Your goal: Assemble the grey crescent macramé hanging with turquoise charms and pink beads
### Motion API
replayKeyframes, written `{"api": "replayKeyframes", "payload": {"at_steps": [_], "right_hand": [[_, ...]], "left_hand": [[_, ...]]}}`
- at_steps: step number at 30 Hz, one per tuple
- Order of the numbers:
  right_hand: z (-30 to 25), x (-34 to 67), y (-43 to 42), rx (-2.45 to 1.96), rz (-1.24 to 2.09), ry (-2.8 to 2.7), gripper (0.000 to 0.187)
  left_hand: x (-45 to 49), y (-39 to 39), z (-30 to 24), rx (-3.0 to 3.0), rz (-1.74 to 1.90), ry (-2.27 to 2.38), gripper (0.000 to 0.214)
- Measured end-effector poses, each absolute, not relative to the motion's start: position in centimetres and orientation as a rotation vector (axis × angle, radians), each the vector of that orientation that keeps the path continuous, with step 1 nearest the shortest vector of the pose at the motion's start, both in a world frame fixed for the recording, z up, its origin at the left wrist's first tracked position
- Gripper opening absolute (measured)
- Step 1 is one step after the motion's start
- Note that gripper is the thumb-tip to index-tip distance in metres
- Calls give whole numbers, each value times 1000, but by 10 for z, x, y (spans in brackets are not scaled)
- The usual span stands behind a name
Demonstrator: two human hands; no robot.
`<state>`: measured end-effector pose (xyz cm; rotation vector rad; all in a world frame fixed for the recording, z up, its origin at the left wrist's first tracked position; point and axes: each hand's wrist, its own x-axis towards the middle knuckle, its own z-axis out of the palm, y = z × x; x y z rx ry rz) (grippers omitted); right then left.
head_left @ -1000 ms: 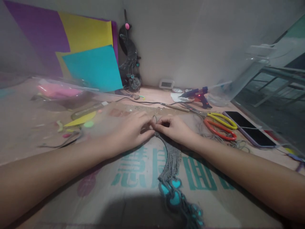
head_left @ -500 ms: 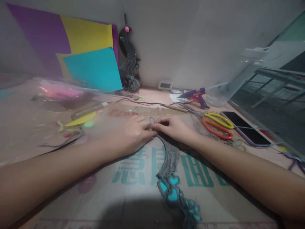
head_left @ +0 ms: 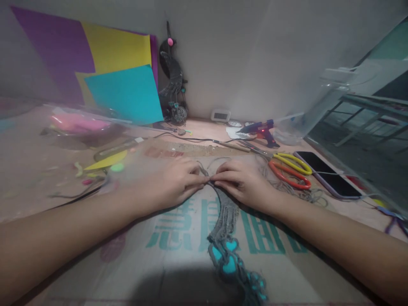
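Observation:
A grey corded piece (head_left: 227, 221) with turquoise hearts near its lower end lies on printed cardboard (head_left: 178, 250) and narrows toward its far tip. My left hand (head_left: 172, 180) rests on the cardboard with its fingertips pinched on the grey cord at that tip. My right hand (head_left: 244, 180) meets it from the other side, fingers closed and pressing the same cord. A loose grey cord end (head_left: 216, 160) curls just beyond the fingertips.
Orange and yellow scissors (head_left: 288, 170) and a black phone (head_left: 328, 174) lie to the right. A glue gun (head_left: 259, 128) sits behind them. Coloured paper sheets (head_left: 123, 91) lean on the back wall. A finished dark ornament (head_left: 174, 85) stands in the corner.
Both hands have drawn slightly nearer along the cord. The small loop held up between the fingertips has flattened, and a loose cord end now trails beyond them.

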<state>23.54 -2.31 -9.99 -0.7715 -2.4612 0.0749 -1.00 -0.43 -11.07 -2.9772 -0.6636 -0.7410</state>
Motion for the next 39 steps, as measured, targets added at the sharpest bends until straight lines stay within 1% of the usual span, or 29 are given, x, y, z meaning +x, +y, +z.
{"api": "replayKeyframes", "payload": {"at_steps": [5, 10, 13, 17, 22, 26, 29, 35, 39], "right_hand": [[-103, 236, -21, -738, -43, -2494, 20], [-101, 235, -22, -722, -130, -2523, 20], [-101, 235, -23, -720, -116, -2522, 21], [-102, 235, -23, -711, -129, -2527, 21], [-102, 235, -22, -707, -141, -2538, 22], [-99, 234, -24, -800, -77, -2540, 13], [-98, 234, -25, -835, -74, -2528, 9], [-98, 235, -26, -671, -183, -2522, 20], [-100, 235, -26, -635, -240, -2520, 22]], "left_hand": [[-9, 0, -110, -3145, -838, -811, 25], [-6, 3, -107, -3020, -927, -973, 23], [-4, 9, -106, -2949, -863, -862, 25], [0, 20, -104, -2974, -745, -672, 20], [7, 27, -105, -3054, -820, -668, 16], [7, 27, -110, -2984, -838, -716, 17], [4, 26, -112, -2930, -836, -624, 16], [4, 23, -112, -2869, -854, -577, 16], [6, 22, -110, -2883, -806, -620, 18]]}}
